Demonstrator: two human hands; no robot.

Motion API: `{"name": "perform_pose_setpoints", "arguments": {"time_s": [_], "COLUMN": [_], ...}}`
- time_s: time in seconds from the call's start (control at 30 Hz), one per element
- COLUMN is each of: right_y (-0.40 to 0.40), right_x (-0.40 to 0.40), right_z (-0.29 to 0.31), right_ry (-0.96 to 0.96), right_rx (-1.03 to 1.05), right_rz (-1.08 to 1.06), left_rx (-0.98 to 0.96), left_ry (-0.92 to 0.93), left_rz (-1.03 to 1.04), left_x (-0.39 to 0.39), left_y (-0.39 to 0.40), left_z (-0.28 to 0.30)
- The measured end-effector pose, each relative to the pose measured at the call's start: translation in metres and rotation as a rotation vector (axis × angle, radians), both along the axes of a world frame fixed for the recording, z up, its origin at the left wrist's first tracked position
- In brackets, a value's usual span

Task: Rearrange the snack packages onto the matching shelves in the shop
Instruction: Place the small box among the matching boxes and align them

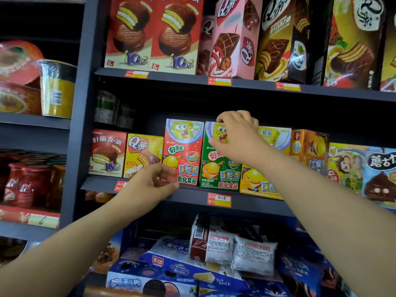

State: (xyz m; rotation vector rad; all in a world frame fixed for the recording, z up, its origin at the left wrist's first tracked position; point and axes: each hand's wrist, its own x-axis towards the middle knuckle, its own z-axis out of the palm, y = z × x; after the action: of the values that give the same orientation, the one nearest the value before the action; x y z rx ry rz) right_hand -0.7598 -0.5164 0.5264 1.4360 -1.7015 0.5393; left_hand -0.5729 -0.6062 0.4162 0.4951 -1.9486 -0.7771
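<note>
Both forearms reached up to the middle shelf point(192, 192). Right hand point(237, 133) gripped the top of the green box point(216, 168); left hand point(154, 181), fingers loosely curled, touched the red box point(182, 151) beside it.

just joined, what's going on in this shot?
A person is tidying snack boxes on the middle shelf of a shop rack. The right hand grips the top of the green cartoon-sponge box, which stands upright between a matching red box and a yellow box. The left hand, fingers curled, is at the red box's lower front corner by the shelf edge; whether it grips the box is unclear.
</note>
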Motion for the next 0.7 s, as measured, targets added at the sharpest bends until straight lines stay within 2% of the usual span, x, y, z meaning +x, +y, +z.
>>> {"name": "perform_pose_setpoints", "arguments": {"time_s": [0.3, 0.7], "right_y": [0.016, 0.032], "right_x": [-0.004, -0.006], "right_z": [0.01, 0.031], "right_ry": [-0.203, -0.354], "right_rx": [0.047, 0.014], "right_rz": [0.303, 0.551], "left_rx": [0.0, 0.051], "left_ry": [-0.021, -0.003], "left_rz": [-0.006, -0.019], "left_x": [-0.009, -0.005], "left_y": [0.001, 0.003], "left_z": [0.0, -0.012]}}
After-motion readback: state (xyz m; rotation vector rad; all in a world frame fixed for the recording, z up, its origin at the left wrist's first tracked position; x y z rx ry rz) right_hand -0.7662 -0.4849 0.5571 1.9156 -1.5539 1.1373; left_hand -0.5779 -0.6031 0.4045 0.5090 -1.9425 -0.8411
